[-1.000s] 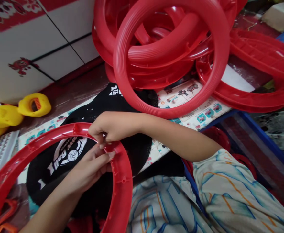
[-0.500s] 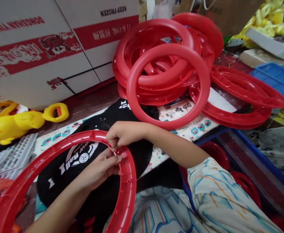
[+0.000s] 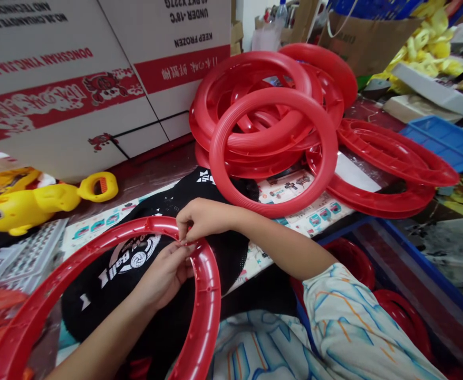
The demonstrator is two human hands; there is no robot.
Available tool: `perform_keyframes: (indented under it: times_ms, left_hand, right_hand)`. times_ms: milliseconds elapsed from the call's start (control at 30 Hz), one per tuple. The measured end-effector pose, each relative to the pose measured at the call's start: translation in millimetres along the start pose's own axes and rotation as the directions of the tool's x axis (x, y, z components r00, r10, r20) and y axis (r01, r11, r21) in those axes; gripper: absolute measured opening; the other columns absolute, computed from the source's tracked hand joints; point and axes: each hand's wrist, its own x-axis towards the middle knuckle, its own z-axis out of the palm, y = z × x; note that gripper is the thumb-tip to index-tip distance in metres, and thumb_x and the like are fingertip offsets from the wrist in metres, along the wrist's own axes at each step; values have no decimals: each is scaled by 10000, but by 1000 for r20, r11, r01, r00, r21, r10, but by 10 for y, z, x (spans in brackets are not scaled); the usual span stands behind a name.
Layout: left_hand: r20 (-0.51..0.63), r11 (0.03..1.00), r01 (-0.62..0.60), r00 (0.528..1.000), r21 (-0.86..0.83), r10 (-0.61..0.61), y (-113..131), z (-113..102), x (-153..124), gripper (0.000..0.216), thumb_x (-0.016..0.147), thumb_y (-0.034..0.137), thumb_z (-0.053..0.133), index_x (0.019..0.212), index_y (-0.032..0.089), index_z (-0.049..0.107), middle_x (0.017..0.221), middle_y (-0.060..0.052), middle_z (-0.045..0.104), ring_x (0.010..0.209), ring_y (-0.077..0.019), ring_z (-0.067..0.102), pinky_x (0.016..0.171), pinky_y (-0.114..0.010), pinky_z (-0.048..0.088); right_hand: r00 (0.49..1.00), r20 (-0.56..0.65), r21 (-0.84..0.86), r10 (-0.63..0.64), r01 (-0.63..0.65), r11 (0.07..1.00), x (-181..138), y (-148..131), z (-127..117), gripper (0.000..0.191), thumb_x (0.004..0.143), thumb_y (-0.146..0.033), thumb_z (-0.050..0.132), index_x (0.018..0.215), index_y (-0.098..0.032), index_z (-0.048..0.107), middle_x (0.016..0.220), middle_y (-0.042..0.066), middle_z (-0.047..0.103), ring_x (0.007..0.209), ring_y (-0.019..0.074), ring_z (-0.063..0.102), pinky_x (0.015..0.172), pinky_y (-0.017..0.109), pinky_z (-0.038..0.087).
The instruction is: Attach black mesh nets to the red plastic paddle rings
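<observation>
A large red plastic ring, its open ribbed side facing up, lies tilted across the lower left over a black cloth with white print. My right hand is closed in a pinch at the ring's upper right rim. Just below it, my left hand reaches through the opening, with its thumb and finger pinched at the inner edge of the same spot. The fingertips of both hands meet there. Whether some small piece sits between them is hidden.
Red rings are heaped behind my hands, and more lie to the right. A white carton stands at the back left near a yellow duck-like toy. A blue crate holds red rings beside my right arm.
The view has tilted up slightly, so the surroundings sit lower. My left fingertips have moved up and in toward my right fingers at the ring's rim.
</observation>
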Motion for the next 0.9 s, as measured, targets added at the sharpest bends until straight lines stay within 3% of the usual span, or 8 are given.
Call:
perform_keyframes:
  times_ms: [133, 300, 500, 567, 667, 900]
  left_hand:
    - [-21, 1000, -25, 999, 9, 25, -2, 19, 10, 295, 663, 278, 790, 819, 162, 568, 656, 18, 644, 586, -129, 640, 571, -208, 526]
    - [31, 999, 1, 1000, 51, -2, 18, 6, -32, 342, 671, 344, 805, 832, 165, 563, 689, -7, 673, 590, -143, 646, 543, -213, 515]
    - [96, 996, 11, 995, 83, -19, 38, 13, -99, 365, 668, 376, 825, 832, 165, 577, 690, 0, 666, 570, -110, 618, 560, -198, 521]
    - [114, 996, 11, 993, 85, -21, 30, 18, -122, 380, 668, 400, 824, 830, 167, 572, 666, 7, 652, 553, -109, 604, 537, -196, 511]
    - [133, 996, 15, 991, 83, -26, 8, 19, -152, 392, 670, 410, 824, 836, 161, 570, 652, 7, 644, 543, -107, 591, 508, -186, 490]
    - [236, 988, 60, 967, 145, -93, -19, 35, -194, 303, 770, 408, 744, 865, 160, 600, 774, -14, 687, 658, -116, 639, 613, -210, 538]
  right_hand:
    - [997, -62, 101, 36, -30, 994, 15, 44, 6, 65, 724, -79, 684, 782, -108, 677, 735, -23, 650, 693, 82, 586, 672, 199, 448]
    - [993, -109, 164, 35, -16, 986, 43, 51, 35, 61, 759, -98, 686, 818, -106, 697, 780, -7, 650, 726, 82, 589, 729, 220, 464]
    - [976, -218, 190, 17, 26, 982, 41, 12, 58, 88, 669, -117, 789, 708, -166, 727, 955, 26, 623, 1063, 158, 541, 943, 294, 413]
    - [980, -192, 330, 45, 21, 944, 24, 1, 66, 91, 657, -115, 793, 690, -166, 724, 979, 34, 630, 1102, 167, 538, 940, 295, 417]
    - [990, -96, 542, 104, -36, 840, 5, -6, 70, 98, 633, -133, 804, 684, -163, 726, 905, 19, 631, 979, 147, 586, 875, 281, 446]
    - [984, 28, 622, 177, -155, 767, 0, 3, -12, 138, 552, -159, 851, 642, -174, 747, 797, -22, 610, 787, 93, 586, 774, 226, 472]
